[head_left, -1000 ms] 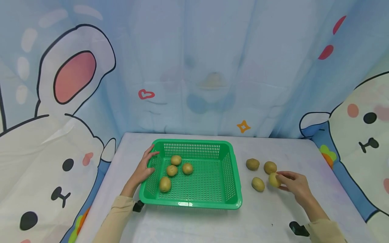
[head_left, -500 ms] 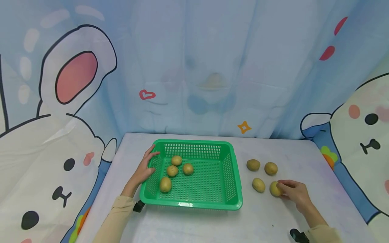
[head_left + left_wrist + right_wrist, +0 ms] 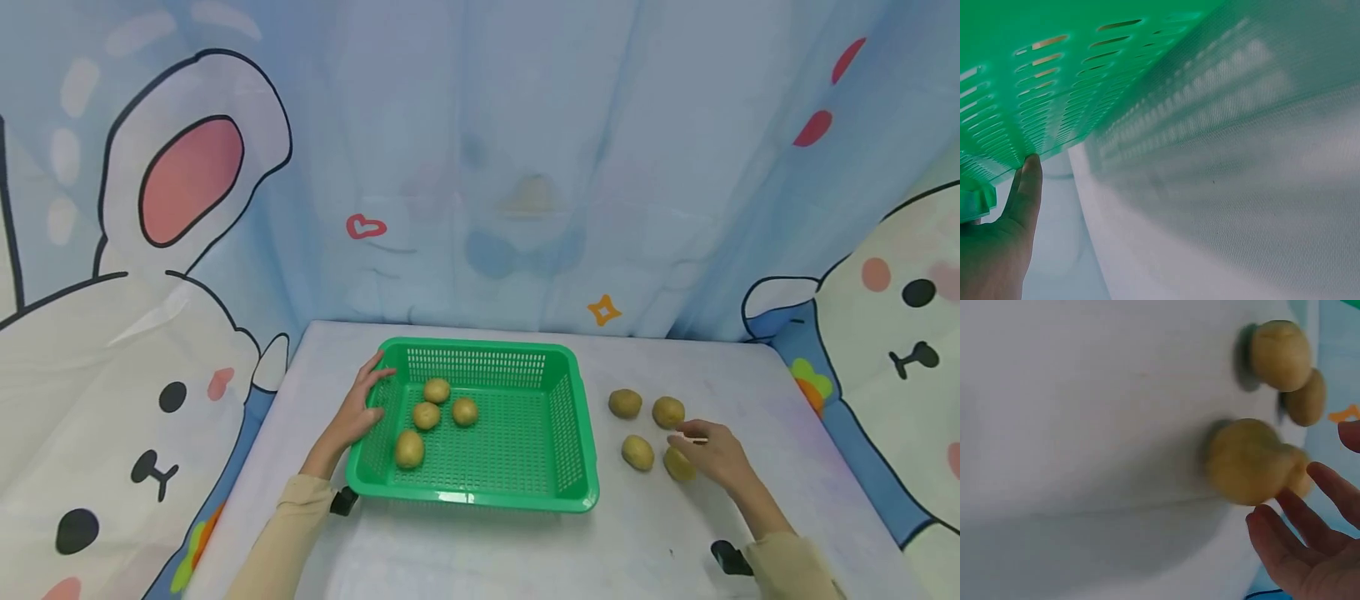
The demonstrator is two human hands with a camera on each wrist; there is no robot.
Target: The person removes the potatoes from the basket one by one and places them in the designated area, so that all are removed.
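Observation:
My left hand [image 3: 356, 418] grips the left rim of a green plastic basket [image 3: 517, 501], its fingers against the outer wall in the left wrist view. Inside the basket, toward its left side, lie several potatoes [image 3: 408, 450]. To the right of it, several more potatoes rest on the table in a loose group. Above the nearest right potato [image 3: 678, 467], partly covering it in the head view, hovers my right hand [image 3: 716, 458]. The right wrist view shows that hand's fingers spread and holding nothing, close to the potatoes [image 3: 1244, 465].
The table has a white cloth [image 3: 525, 558]. A blue curtain [image 3: 525, 108] with cartoon animals hangs behind and at both sides. Among the loose potatoes are one at the back left [image 3: 625, 404], one at the back right [image 3: 668, 412] and one at the front left [image 3: 637, 453].
My right hand moved a potato slightly nearer and set it at the front right of the group, then let go and lifted off it. The left hand stays on the basket.

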